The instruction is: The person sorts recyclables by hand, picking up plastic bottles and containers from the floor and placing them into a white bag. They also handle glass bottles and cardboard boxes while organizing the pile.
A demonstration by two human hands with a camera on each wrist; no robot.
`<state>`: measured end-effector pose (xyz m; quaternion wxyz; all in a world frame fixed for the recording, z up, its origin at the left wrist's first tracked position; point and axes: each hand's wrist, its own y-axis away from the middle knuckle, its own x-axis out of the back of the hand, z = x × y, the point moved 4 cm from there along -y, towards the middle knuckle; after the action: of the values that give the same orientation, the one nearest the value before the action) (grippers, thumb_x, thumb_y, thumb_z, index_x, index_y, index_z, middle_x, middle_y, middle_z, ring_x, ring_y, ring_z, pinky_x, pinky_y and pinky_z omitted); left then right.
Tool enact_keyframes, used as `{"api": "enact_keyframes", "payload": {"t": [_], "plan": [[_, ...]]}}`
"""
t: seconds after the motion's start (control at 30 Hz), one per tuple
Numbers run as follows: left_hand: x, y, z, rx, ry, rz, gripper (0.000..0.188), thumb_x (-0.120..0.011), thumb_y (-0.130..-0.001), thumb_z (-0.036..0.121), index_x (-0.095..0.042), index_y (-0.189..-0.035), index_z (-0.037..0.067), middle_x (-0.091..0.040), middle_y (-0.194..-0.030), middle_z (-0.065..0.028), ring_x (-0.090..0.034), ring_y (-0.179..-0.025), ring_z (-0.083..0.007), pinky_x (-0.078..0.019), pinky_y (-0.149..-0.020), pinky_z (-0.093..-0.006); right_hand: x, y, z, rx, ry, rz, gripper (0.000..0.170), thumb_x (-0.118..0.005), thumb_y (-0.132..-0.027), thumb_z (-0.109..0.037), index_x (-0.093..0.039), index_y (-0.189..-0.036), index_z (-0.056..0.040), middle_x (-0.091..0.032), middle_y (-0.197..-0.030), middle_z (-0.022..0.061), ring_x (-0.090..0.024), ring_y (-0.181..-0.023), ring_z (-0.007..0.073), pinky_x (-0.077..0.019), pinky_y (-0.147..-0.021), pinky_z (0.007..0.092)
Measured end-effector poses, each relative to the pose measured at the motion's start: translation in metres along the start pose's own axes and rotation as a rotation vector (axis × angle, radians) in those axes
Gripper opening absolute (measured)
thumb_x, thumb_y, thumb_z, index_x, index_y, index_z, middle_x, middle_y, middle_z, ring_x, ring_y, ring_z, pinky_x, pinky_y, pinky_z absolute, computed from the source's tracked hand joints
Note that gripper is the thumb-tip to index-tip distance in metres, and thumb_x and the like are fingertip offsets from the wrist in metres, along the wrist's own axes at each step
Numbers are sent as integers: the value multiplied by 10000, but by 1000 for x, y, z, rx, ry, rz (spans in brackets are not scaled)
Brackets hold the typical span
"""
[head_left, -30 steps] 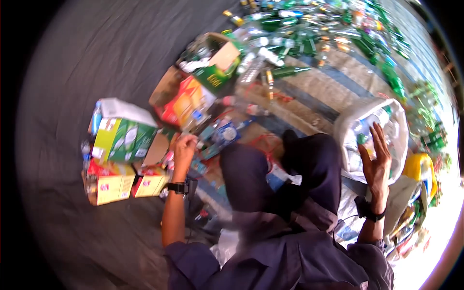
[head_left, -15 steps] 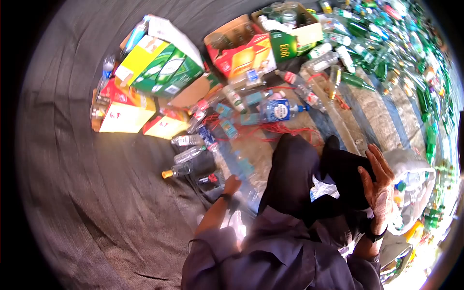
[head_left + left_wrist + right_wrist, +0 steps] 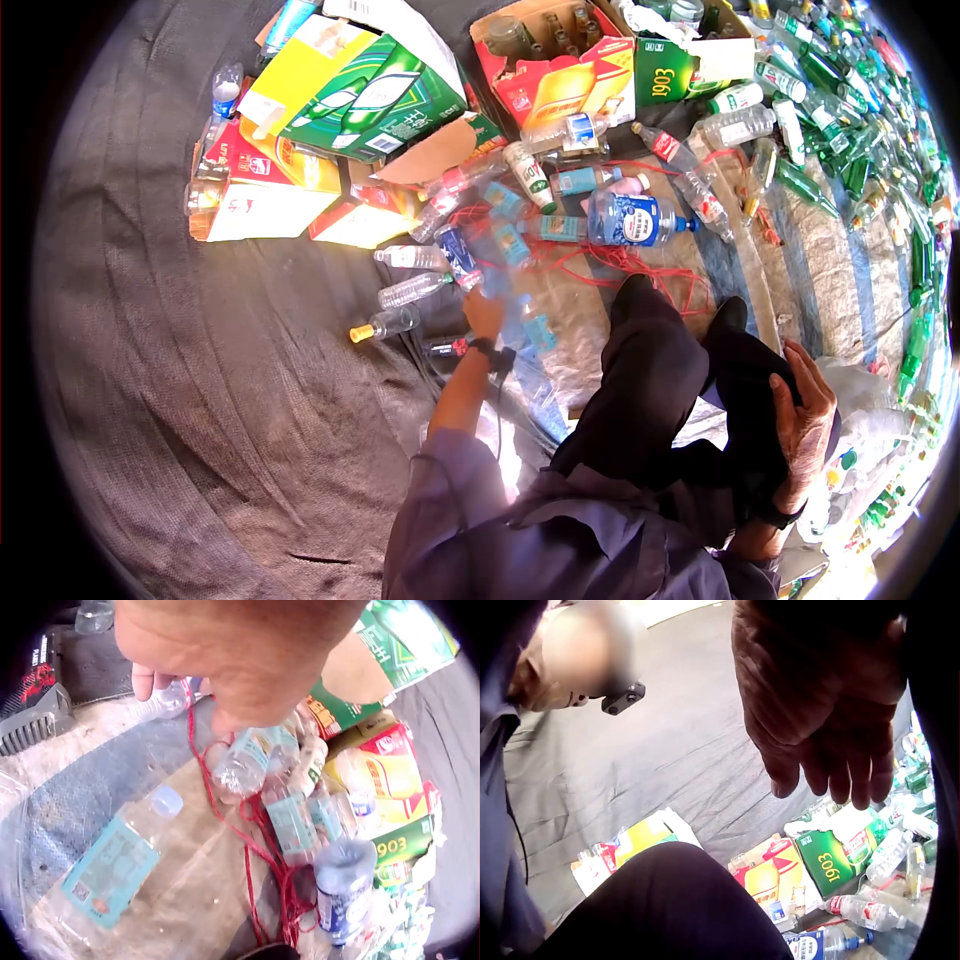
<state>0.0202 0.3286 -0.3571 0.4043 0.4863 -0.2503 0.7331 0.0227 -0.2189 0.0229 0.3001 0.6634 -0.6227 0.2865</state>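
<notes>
My left hand [image 3: 483,312] reaches down over the bottles at the left of my legs, at the lower end of a blue-labelled bottle [image 3: 456,252]. In the left wrist view the hand [image 3: 240,656] covers part of a clear bottle [image 3: 166,703], which shows in the space between the fingertips and thumb; firm contact is unclear. Turquoise-labelled bottles [image 3: 116,866] lie nearby, beside red string [image 3: 251,840]. By my right knee, my right hand [image 3: 803,425] holds nothing, its fingers extended; the right wrist view shows the hand [image 3: 821,712] with slightly bent fingers.
Cardboard boxes, one green [image 3: 385,95] and one red and yellow [image 3: 575,85], stand beyond the left hand. A large blue-labelled bottle [image 3: 635,220] lies before my feet. Many green bottles [image 3: 805,188] spread at the right, near a translucent bag [image 3: 865,440].
The head view has swung leftward. My left hand has moved away from beside the boxes, then forward to the blue-labelled bottle. My right hand has left the white bag's opening for my knee.
</notes>
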Motion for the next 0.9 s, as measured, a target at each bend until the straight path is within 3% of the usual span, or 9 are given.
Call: {"api": "enact_keyframes", "payload": {"t": [0.13,0.2,0.3,0.4,0.53,0.63,0.73,0.8,0.9], "plan": [[-3,-28,-33,142,-136,-93,682,-747,-753,379,-590,-1310,17,-625,-1191,-296,-608,-1108,-437,-484,-983,-475,-5,-8,11,-21,-8,-27,334,-685,-907,-20,-640,-1222,80,-681,-1227,253,-676,-1138,383,-520,-967,390],[-25,-36,-57,315,220,-421,661,-794,-800,269,-586,-1362,-10,-664,-1252,-227,-626,-1166,-319,-486,-980,-399,-7,-10,16,-31,8,-59,337,-687,-906,-21,-638,-1224,82,-683,-1220,254,-677,-1132,383,-519,-967,392],[-36,-31,-64,364,276,-457,658,-791,-817,252,-580,-1380,-14,-680,-1246,-200,-633,-1162,-251,-488,-968,-359,-12,-16,17,-66,13,-102,346,-688,-906,-27,-634,-1229,84,-685,-1207,258,-677,-1120,390,-518,-966,399],[-46,-30,-62,378,319,-569,685,-791,-801,288,-581,-1384,-4,-665,-1281,-233,-613,-1223,-307,-471,-1020,-394,-15,-18,21,-143,21,-141,358,-687,-905,-36,-630,-1238,81,-684,-1199,266,-673,-1111,405,-516,-963,409],[-50,-31,-60,254,36,-448,709,-790,-782,346,-593,-1370,3,-658,-1286,-254,-594,-1249,-365,-455,-1052,-430,-22,-21,24,-125,72,-185,374,-683,-900,-40,-625,-1251,75,-681,-1189,273,-667,-1101,426,-515,-958,422],[-68,-34,-81,172,-141,-331,759,-787,-708,507,-643,-1335,105,-629,-1274,-290,-510,-1293,-446,-436,-1071,-473,-26,-25,23,-146,79,-208,383,-688,-896,-43,-623,-1254,74,-681,-1185,273,-666,-1100,429,-516,-955,430],[-69,-39,-79,203,13,-332,675,-805,-702,466,-687,-1268,116,-644,-1240,-285,-585,-1199,-436,-475,-1027,-473,-28,-27,22,-158,104,-226,388,-694,-893,-52,-624,-1253,74,-681,-1180,275,-666,-1096,434,-517,-950,436],[-53,-37,-63,155,165,-244,401,-770,-798,290,-740,-1133,72,-740,-1038,-223,-701,-1003,-363,-530,-909,-457,-29,-27,21,-162,105,-236,393,-697,-893,-60,-623,-1256,73,-681,-1179,276,-666,-1096,435,-518,-947,438],[-18,-19,-13,181,-27,-142,279,-707,-817,256,-761,-1070,152,-705,-1078,-238,-678,-984,-412,-539,-868,-496,-31,-27,19,-178,123,-257,403,-700,-896,-73,-623,-1263,73,-682,-1176,277,-668,-1097,435,-521,-943,439]]}}
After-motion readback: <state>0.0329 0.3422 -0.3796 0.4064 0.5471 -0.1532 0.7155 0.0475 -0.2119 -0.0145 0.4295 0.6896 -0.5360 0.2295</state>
